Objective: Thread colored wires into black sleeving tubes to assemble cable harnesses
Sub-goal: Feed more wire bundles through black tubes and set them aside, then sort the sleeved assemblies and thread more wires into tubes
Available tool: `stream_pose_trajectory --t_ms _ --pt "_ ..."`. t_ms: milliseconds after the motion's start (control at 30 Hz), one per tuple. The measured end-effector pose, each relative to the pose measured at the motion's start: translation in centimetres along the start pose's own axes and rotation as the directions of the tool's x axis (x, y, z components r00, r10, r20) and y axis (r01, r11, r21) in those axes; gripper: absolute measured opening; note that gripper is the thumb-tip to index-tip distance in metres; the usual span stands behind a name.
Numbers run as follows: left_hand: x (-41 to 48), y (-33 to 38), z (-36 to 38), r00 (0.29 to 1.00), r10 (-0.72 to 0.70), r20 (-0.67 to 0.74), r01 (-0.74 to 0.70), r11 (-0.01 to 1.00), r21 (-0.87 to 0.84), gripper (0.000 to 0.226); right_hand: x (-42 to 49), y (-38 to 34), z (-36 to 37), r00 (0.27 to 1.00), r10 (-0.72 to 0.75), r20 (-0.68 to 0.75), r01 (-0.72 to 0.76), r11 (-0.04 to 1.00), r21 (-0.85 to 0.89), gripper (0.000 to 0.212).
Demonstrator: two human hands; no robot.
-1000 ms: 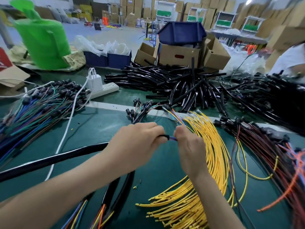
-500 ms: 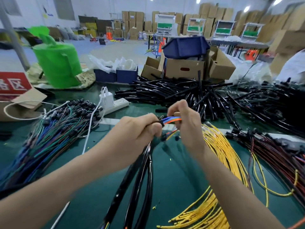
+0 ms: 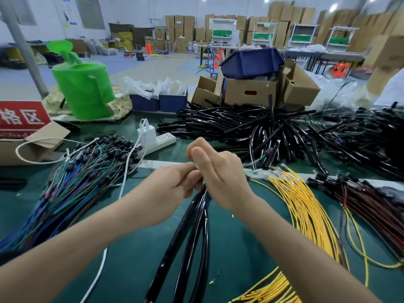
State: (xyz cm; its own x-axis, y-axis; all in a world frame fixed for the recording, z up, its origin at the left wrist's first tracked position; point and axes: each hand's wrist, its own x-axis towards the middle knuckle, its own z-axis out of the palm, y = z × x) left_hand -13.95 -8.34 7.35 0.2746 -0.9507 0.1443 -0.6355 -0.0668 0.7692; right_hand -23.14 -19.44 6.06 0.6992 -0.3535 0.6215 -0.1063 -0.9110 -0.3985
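Green work table (image 3: 229,254): bears all items.
Loose sleeving pile (image 3: 229,125), black: beyond the held sleeving tubes (image 3: 192,232).
Blue-and-green wires (image 3: 72,189): left of those tubes.
Yellow wires (image 3: 306,211): right of them.
Dark red wires (image 3: 371,200): farther right.
Held sleeving tubes: black, upper ends raised between both hands.
Left hand (image 3: 168,193): fingers curled round the upper ends.
Right hand (image 3: 220,178): touching the left hand, thumb up; grasp hidden, cannot tell.
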Motion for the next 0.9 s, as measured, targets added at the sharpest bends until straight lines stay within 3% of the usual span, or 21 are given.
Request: stream_pose_trajectory --t_ms 100,167,300,400,600,733,800,900 --pt "-1.0 -0.1 0.0 0.999 0.044 -0.026 -0.046 0.996 -0.08 0.032 -0.9 2.9 -0.4 0.972 0.236 -0.002 -0.232 0.957 0.175 0.052" --pt "-1.5 -0.1 0.0 1.0 0.018 0.009 -0.017 0.995 -0.101 0.031 -1.6 4.1 -0.8 0.956 0.295 0.007 -0.29 0.935 0.204 0.042" --pt "-1.5 -0.1 0.3 0.991 -0.046 0.129 0.045 0.999 0.007 0.031 -2.1 3.8 -2.1 0.973 0.197 0.119 -0.164 0.957 -0.24 0.049" --pt "-1.4 0.2 0.6 0.983 -0.051 0.175 0.048 0.999 0.02 0.033 -2.4 1.8 -3.1 0.966 0.088 0.242 0.035 0.887 -0.461 0.079" --pt "-1.9 0.2 0.4 0.979 -0.055 0.197 0.066 0.997 -0.049 0.037 -3.0 0.0 -4.0 0.954 -0.037 0.296 0.202 0.811 -0.549 0.092" --pt "-2.4 -0.7 0.0 0.948 -0.052 0.313 0.088 0.991 -0.101 0.022 -3.0 0.7 -4.7 0.958 0.035 0.285 0.142 0.806 -0.575 0.08" --pt "-2.9 -1.5 -0.2 0.925 -0.09 0.369 0.112 0.993 -0.037 0.032 -3.1 1.3 -5.3 0.954 0.067 0.293 0.114 0.822 -0.558 0.071" --pt "-3.6 -2.8 0.0 0.944 -0.097 0.317 0.066 0.992 0.105 0.041 -3.5 2.1 -5.8 0.945 0.057 0.321 0.168 0.759 -0.629 0.064"
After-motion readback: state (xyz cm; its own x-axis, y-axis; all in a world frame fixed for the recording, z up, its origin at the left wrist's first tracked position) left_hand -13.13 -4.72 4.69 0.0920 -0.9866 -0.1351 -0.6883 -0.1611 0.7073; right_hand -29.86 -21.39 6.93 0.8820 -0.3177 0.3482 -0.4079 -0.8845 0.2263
